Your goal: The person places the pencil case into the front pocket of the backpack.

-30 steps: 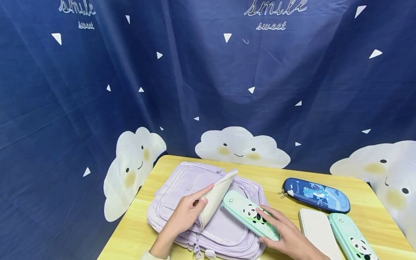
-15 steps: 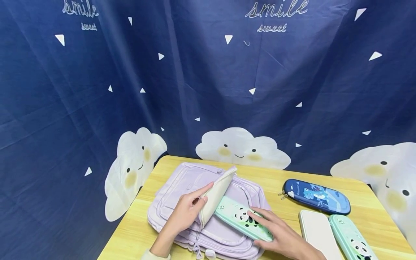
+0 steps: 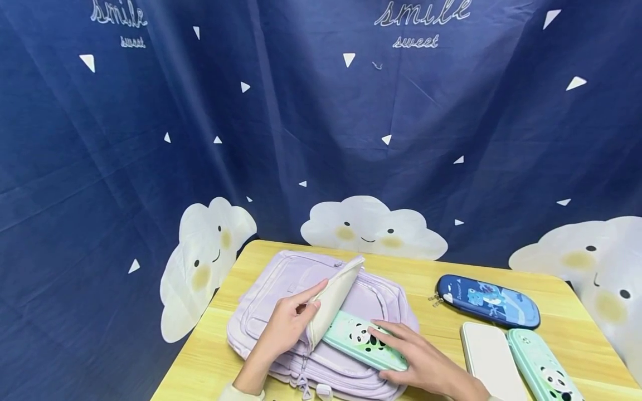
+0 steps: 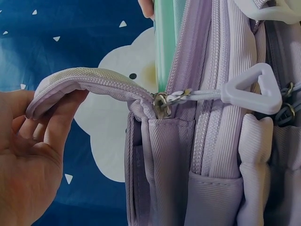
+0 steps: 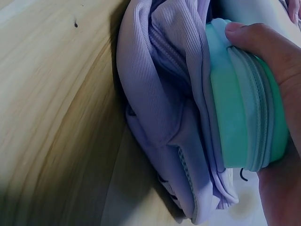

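A lilac backpack (image 3: 281, 278) lies flat on the table, its front pocket unzipped. My left hand (image 3: 289, 323) pinches the edge of the pocket's flap (image 3: 335, 295) and lifts it, showing the cream lining. In the left wrist view a zipper pull (image 4: 254, 89) hangs by the pocket's corner. My right hand (image 3: 418, 356) grips a mint-green panda pencil case (image 3: 357, 334) across its width. The far end of the case is under the raised flap, hidden from the head view. In the right wrist view, thumb and fingers span the zipped end of the pencil case (image 5: 230, 108).
To the right on the wooden table (image 3: 426, 267) lie a dark blue dinosaur pencil case (image 3: 486, 301), a white case (image 3: 491, 359) and another mint panda case (image 3: 544, 367). A blue curtain (image 3: 321, 122) with cloud prints hangs behind the table.
My right hand has slid the panda pencil case leftward, and its far end has gone under the flap. The left hand keeps holding the flap up in nearly the same place.
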Tool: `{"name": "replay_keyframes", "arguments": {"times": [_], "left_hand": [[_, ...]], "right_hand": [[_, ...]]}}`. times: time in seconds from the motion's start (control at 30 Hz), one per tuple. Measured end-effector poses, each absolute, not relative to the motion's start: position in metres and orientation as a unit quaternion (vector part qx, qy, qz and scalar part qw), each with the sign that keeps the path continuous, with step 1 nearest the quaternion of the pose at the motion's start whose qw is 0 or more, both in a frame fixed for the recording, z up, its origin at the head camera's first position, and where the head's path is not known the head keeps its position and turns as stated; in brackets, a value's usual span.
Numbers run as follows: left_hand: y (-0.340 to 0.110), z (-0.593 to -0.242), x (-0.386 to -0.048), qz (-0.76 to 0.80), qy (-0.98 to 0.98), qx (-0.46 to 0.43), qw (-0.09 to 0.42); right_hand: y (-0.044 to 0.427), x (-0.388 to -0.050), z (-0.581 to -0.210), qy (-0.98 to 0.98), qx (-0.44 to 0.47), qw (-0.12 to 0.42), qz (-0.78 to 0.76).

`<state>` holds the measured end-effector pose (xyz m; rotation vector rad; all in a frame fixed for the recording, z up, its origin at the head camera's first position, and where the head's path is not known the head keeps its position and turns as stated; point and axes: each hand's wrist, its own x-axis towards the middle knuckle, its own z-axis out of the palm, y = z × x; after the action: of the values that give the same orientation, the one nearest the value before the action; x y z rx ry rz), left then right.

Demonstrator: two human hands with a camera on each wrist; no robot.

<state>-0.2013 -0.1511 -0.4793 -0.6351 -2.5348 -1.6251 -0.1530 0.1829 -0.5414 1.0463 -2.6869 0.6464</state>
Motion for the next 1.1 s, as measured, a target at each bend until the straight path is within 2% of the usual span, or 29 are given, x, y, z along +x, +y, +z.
{"name": "replay_keyframes", "arguments": {"times": [0.17, 0.4, 0.87, 1.1], "left_hand": [[-0.151, -0.479, -0.202, -0.527, -0.824, -0.204, 0.035], [-0.150, -0.478, -0.201, -0.530, -0.822, -0.204, 0.039], [-0.150, -0.478, -0.201, -0.540, -0.814, -0.208, 0.050], [-0.150, -0.480, -0.201, -0.547, -0.810, -0.205, 0.051]], "right_hand": [[0.177, -0.156, -0.542, -0.902, 0.359, 0.099, 0.219], [0.168, -0.159, -0.541, -0.904, 0.347, 0.078, 0.236], [0.155, -0.164, -0.550, -0.892, 0.361, 0.106, 0.251], [0.156, -0.162, -0.550, -0.902, 0.334, 0.083, 0.261]]}}
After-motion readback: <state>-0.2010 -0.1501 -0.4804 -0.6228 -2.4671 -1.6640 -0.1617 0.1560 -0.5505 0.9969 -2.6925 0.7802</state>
